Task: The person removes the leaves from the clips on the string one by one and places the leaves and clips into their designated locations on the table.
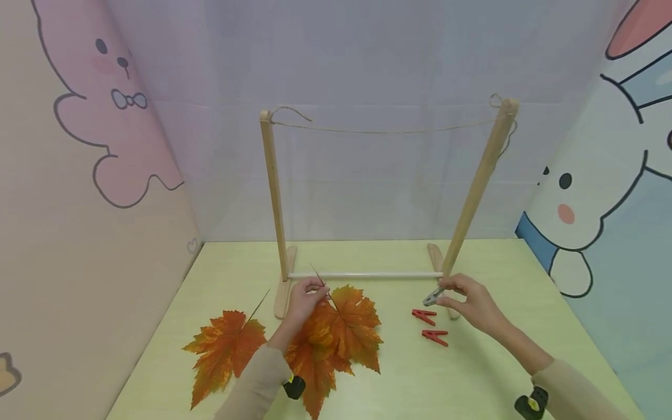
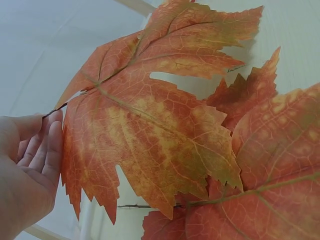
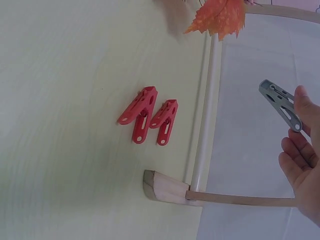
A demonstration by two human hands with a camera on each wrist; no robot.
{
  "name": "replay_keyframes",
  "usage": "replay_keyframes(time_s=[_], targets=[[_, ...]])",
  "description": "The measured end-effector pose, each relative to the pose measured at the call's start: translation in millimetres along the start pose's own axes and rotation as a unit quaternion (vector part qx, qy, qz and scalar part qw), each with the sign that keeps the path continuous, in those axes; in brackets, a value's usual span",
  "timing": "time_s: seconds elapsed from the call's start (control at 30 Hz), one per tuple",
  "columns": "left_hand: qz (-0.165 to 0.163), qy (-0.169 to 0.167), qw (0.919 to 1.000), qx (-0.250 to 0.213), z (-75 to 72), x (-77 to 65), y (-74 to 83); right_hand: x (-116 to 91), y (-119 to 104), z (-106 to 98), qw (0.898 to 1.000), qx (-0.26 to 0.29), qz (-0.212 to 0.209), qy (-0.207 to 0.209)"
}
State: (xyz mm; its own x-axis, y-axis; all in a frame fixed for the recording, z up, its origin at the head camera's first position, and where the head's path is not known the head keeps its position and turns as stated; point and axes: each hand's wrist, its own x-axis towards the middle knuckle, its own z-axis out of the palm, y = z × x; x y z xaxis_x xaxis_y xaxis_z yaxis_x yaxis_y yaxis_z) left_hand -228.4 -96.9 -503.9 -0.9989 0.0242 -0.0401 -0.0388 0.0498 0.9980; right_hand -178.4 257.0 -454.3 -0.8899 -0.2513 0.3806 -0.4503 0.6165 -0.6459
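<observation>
My left hand (image 1: pixel 307 300) pinches the thin dark stem of an orange maple leaf (image 1: pixel 353 326), whose blade hangs just over the table in the head view. The same held leaf (image 2: pixel 145 115) fills the left wrist view, partly covering another leaf (image 2: pixel 280 185) beneath it. In my right hand (image 1: pixel 469 302) a grey clothespin (image 1: pixel 433 296) is gripped between thumb and fingers. The right wrist view shows this grey clothespin (image 3: pixel 280 105) above the table. Two red clothespins (image 1: pixel 423 316) (image 3: pixel 162 121) lie on the table near that hand.
A wooden frame with a left post (image 1: pixel 274 195), a right post (image 1: pixel 479 186) and a white bottom rod (image 1: pixel 367 275) stands at the back. A slack string (image 1: pixel 383 132) joins the post tops. Another maple leaf (image 1: pixel 226 347) lies at the left.
</observation>
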Motion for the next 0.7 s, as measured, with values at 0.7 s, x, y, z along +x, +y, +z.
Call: replay_keyframes(time_s=[0.7], targets=[[-0.088, 0.083, 0.992, -0.037, -10.0, 13.8, -49.9, -21.4, 3.7, 19.8, 0.999, 0.039, 0.02, -0.009]])
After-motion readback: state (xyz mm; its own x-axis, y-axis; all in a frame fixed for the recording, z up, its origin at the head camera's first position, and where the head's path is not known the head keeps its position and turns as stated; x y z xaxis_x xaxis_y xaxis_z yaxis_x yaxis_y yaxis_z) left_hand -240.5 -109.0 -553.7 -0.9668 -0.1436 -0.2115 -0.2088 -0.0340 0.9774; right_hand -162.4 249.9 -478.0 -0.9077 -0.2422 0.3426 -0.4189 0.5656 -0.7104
